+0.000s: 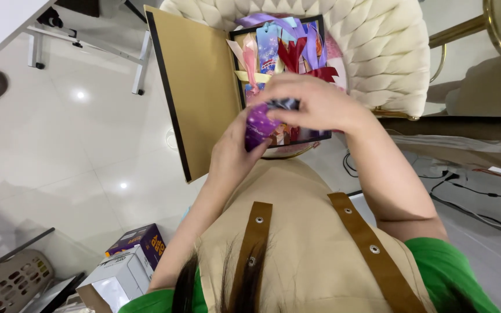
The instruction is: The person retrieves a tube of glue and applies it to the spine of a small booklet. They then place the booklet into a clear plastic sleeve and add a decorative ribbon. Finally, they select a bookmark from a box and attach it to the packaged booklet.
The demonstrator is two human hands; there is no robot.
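**A:** Our hands are both up at chest height: the left hand [230, 152] cups the shiny purple foil packet [259, 126] from below, and the right hand [314, 104] curls over its top edge, fingers pinched on the dark end. We'd guess the two-handed grip is there to keep the slippery foil steady.

**B:** Yeah, so the packet sits squeezed between the two hands, right above the black-framed open gift box [314, 137] stuffed with purple, red and blue ribbons and wrapped bits. Its gold cardboard lid [195, 87] is flung open to the left, probably so we get clear access.

**A:** And the box rests on the cream tufted chair [387, 52], which keeps it close under our hands.
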